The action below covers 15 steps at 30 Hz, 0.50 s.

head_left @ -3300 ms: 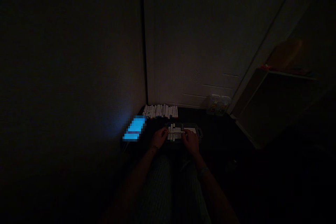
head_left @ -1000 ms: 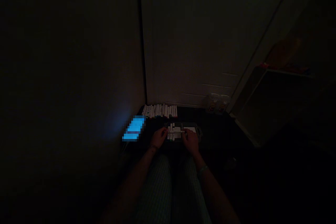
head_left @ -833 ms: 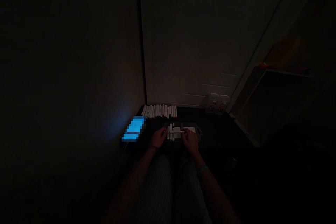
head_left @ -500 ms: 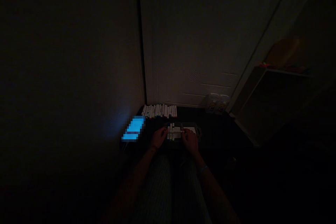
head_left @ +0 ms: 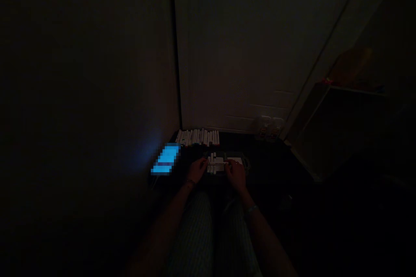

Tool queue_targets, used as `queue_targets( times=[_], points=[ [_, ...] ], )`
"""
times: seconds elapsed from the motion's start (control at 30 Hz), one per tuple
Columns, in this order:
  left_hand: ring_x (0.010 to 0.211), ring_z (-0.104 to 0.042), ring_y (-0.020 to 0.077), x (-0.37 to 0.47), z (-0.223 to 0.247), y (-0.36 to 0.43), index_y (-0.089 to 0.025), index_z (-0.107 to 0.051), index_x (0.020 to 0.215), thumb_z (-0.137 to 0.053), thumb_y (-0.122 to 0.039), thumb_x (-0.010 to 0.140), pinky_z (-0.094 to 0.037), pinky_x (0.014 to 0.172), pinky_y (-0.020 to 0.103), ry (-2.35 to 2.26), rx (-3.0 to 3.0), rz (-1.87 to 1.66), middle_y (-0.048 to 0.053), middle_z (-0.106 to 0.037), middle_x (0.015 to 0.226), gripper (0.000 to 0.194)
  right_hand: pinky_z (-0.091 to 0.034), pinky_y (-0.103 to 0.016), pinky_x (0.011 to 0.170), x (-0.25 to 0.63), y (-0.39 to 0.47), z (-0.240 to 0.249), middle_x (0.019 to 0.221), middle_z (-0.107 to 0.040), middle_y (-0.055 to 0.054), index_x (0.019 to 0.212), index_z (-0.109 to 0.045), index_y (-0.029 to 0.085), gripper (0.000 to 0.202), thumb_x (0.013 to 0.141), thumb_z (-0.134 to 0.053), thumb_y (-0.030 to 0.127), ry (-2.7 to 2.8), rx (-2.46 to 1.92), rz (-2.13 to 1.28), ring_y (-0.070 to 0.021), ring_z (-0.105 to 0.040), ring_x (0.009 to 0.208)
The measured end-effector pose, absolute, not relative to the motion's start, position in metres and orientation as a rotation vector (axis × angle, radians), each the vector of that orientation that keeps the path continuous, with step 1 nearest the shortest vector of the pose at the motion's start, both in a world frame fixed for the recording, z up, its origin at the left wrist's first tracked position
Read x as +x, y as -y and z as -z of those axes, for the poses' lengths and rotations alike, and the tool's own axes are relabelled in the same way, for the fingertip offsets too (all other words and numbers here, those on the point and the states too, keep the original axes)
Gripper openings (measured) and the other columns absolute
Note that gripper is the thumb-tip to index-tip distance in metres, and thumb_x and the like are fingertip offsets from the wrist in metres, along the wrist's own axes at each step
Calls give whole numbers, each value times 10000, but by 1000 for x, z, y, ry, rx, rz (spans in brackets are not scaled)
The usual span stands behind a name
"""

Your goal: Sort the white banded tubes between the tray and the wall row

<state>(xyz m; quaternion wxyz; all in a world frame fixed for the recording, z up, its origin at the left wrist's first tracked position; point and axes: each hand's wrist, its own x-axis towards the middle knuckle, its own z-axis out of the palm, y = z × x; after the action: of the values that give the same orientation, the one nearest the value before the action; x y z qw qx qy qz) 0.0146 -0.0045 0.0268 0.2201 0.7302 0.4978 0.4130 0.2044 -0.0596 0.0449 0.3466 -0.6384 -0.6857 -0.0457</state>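
Note:
A white marker (head_left: 219, 163) lies crosswise between my hands, above an open plastic case (head_left: 246, 156). My left hand (head_left: 196, 169) has its fingers closed at the marker's left end. At the right end, my right hand (head_left: 236, 174) pinches it with closed fingers. Beneath the marker, several white markers (head_left: 211, 169) stand side by side in the left part of the case. A pale card or sheet (head_left: 234, 160) shows in the right part, partly covered by my right hand. The room is very dark, so fine details are lost.
Behind the case, a row of several white markers (head_left: 198, 137) lies along the wall. A glowing, blurred-out screen (head_left: 166, 159) stands at the left. Two clear plastic packages (head_left: 270, 127) lean on the wall at the back right. A cabinet (head_left: 328, 125) rises at the right.
The picture is darker now. Both hands and the marker between them stay in almost the same place.

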Motion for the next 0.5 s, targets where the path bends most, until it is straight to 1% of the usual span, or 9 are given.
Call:
queue_targets(
  times=[0.2, 0.37, 0.5],
  points=[
    [727, -563, 141, 15, -27, 5, -182, -595, 868, -369, -403, 797, -415, 670, 233, -1395, 2016, -1142, 29, -634, 813, 324, -305, -255, 780, 204, 60, -47, 909, -589, -48, 1010, -546, 197, 315, 874, -291, 325, 1790, -1662, 107, -146, -503, 854],
    [747, -562, 143, 14, -25, 4, -190, -593, 875, -372, -398, 796, -412, 672, 234, -1381, 2025, -1142, 27, -634, 827, 314, -294, -256, 800, 204, 59, -44, 945, -583, -44, 1010, -540, 199, 311, 877, -288, 322, 1781, -1629, 131, -143, -497, 881],
    [721, -561, 140, 14, -27, 5, -183, -600, 856, -384, -395, 790, -410, 662, 232, -1375, 2036, -1168, 26, -633, 814, 310, -289, -260, 806, 204, 59, -43, 910, -588, -41, 1002, -543, 197, 312, 879, -284, 320, 1775, -1631, 136, -140, -497, 870]
  ],
)
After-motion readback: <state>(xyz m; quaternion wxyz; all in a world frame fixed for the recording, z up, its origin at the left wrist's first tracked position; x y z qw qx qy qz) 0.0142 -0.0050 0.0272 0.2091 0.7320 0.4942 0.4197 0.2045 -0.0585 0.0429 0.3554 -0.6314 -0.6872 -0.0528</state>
